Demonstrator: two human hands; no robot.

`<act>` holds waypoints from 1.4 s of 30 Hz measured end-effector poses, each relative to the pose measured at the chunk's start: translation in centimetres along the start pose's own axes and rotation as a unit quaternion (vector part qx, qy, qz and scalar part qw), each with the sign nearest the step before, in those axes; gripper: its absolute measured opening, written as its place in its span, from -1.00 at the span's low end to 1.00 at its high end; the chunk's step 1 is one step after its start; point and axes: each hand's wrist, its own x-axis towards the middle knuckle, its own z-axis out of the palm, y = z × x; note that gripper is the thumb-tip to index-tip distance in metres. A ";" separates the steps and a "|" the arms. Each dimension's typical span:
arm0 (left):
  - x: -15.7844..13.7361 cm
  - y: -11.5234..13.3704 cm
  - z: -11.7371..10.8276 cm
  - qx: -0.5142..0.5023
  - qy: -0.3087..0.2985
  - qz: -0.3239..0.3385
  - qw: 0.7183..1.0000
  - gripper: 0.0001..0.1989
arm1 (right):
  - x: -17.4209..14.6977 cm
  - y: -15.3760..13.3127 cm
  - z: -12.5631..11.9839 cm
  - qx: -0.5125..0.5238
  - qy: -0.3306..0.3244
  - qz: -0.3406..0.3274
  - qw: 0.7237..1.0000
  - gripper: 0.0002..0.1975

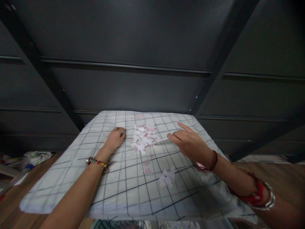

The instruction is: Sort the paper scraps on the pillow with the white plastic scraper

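My right hand (188, 141) is closed in a pinch on a slim pale tool that looks like tweezers (160, 141), with one finger stretched out. The tool's tip reaches the right edge of a heap of small white and pink paper pieces (144, 136) on the checked cloth. Left of that heap, my left hand (116, 138) rests on the cloth, fingers curled. Something small and greyish shows at its fingertips, too unclear to name. Nearer me lie a smaller cluster of white pieces (167, 177) and a small clear packet with a pinkish patch (147, 167).
A white cloth with dark grid lines (114, 190) covers the table. Dark panels (133, 89) stand right behind its far edge. On the wooden floor at left are assorted items (35, 158). Something red and pink (202, 166) lies beneath my right wrist.
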 end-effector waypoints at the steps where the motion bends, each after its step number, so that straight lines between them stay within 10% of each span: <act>1: 0.0 0.0 0.0 -0.003 0.003 0.000 1.000 -0.62 | 0.1 -0.2 0.0 0.002 -0.003 -0.002 1.000 -0.65; 42: 0.0 0.2 -0.1 -0.008 -0.006 -0.004 1.000 -0.61 | 0.7 -1.4 -0.5 -0.028 -0.005 -0.004 1.000 -0.71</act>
